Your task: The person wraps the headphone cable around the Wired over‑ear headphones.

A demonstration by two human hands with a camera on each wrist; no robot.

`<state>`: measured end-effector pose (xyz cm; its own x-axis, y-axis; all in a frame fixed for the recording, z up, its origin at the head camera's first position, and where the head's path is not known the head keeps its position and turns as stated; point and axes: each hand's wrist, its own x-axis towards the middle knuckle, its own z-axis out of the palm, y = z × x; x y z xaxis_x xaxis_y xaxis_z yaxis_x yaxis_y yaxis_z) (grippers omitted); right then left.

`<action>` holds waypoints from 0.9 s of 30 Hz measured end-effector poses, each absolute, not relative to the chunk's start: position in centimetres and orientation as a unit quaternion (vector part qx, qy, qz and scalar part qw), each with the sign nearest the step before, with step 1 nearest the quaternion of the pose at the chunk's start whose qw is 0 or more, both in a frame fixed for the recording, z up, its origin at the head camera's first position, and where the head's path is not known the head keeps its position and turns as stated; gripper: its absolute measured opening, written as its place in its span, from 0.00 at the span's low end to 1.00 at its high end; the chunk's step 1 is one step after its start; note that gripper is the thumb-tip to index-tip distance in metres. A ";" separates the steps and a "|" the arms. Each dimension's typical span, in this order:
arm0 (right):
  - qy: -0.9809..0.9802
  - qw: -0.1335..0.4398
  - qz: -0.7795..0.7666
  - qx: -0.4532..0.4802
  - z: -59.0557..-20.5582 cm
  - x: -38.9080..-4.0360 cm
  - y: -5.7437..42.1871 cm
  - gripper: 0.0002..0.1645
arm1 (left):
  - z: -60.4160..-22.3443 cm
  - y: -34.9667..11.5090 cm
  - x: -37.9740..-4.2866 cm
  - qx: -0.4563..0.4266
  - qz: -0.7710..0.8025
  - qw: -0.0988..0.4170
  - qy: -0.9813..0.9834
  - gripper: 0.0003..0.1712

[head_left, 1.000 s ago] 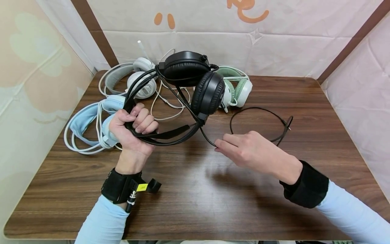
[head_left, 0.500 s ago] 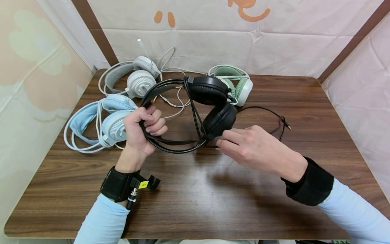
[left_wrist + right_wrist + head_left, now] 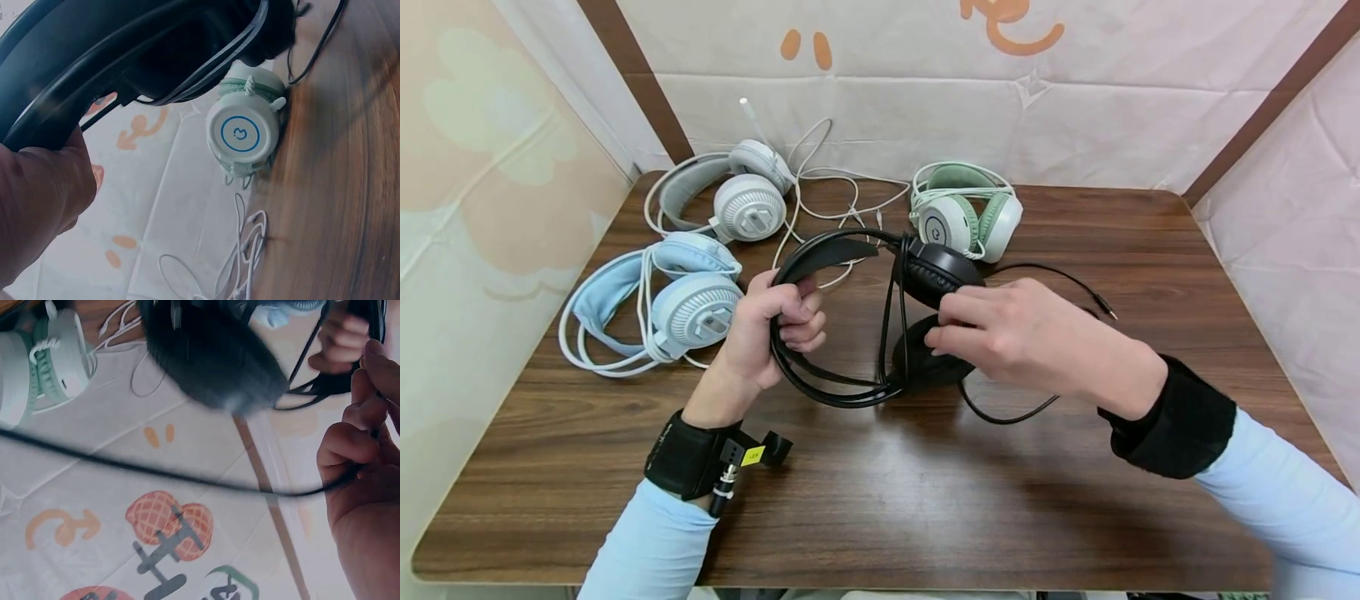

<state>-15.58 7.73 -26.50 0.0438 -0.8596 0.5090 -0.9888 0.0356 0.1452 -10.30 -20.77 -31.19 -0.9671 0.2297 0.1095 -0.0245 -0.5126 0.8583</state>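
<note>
Your likeliest trouble is with the strands (image 3: 904,312) of black cord (image 3: 1000,421) drawn across the opening of the black headphones (image 3: 936,271). They seem to stay put by tension alone, so if you let the free length go slack, they could slide or drop off. Pull too hard and you may squeeze the ear cups together or strain the cord. The loose length sags in a bend toward 4 o'clock, counting 12 as the far edge of the table (image 3: 880,517), and could kink or twist as you draw it in. Its plug (image 3: 1113,317) lies out at 3 o'clock and might whip about if tugged. Swing the headphones toward 12 and you could snag the thin white cord (image 3: 850,177); toward 1, you could knock the green-and-white headphones (image 3: 945,227).

Your left hand (image 3: 780,329) grips the band at its 9 o'clock side, fingers curled round it. Your right hand (image 3: 1000,329), at 3 o'clock, pinches the cord between bent fingers; you can't tell whether it also touches a cup.

The black headphones are held above the middle of the table, lying sideways, with the band bowed toward 9 and the cups toward 3. You see a glossy slim hoop, a duller strap inside it, and round cups with dark, wrinkled cushions.
</note>
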 end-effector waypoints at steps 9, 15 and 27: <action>-0.681 0.223 0.154 0.681 -25.5 -16.8 7.6 0.05 | -31.3 -20.3 -9.9 0.144 0.841 0.079 0.516 0.12; -0.669 0.208 0.191 0.688 -25.0 -18.0 7.6 0.12 | -31.0 -20.3 -9.7 0.171 0.836 0.097 0.513 0.11; -0.685 0.170 0.305 0.640 -23.9 -20.9 8.5 0.14 | -30.7 -19.5 -9.0 0.230 0.828 0.137 0.492 0.11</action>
<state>-20.94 8.54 -23.85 -0.1238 -0.7728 0.6225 -0.9797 -0.0047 -0.2006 -9.01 -19.52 -30.68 -0.8561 0.4542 0.2463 -0.0005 -0.4774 0.8787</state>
